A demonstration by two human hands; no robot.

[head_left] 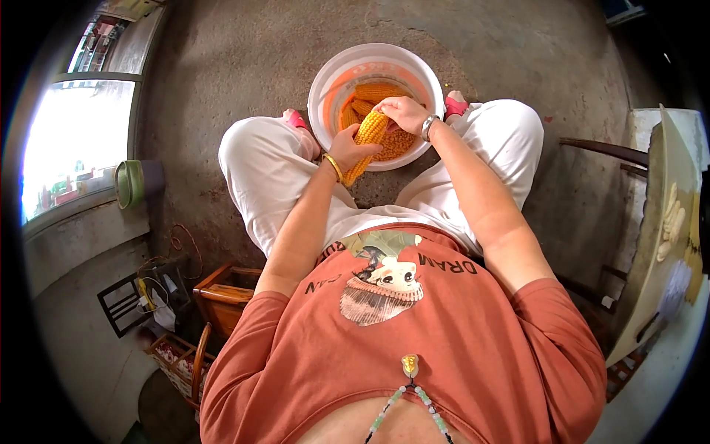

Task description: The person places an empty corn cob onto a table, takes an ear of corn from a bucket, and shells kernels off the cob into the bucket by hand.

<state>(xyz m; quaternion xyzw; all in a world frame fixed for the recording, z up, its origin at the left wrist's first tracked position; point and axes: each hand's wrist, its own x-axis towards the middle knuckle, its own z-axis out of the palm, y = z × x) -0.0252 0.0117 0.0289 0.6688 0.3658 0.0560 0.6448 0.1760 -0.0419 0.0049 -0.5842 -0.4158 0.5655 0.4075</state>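
Fingers of the left hand (pixel 345 150) are wrapped closed around the middle of an ear of corn (pixel 372 129); those of the right hand (pixel 405 112) are bent closed at its upper end, the gap small. The ear is held at a slant over the near side of a tub (pixel 322 77), between the knees, its lower end reaching past the rim.

Progress, as judged from the visible surfaces: a layer of loose kernels (pixel 398 143) lies in the tub, so some corn is off the cob. Much remains on: the held ear looks mostly covered, and other ears (pixel 376 91) in the tub look full. Their exact number cannot be told, nor can the depth of the kernels.

Containers: the tub, white outside with orange within, stands on the floor (pixel 222 55), ears towards its far and left parts, kernels nearer the right. Farther out, a handled basket (pixel 174 364) contains small items, too indistinct to identify.
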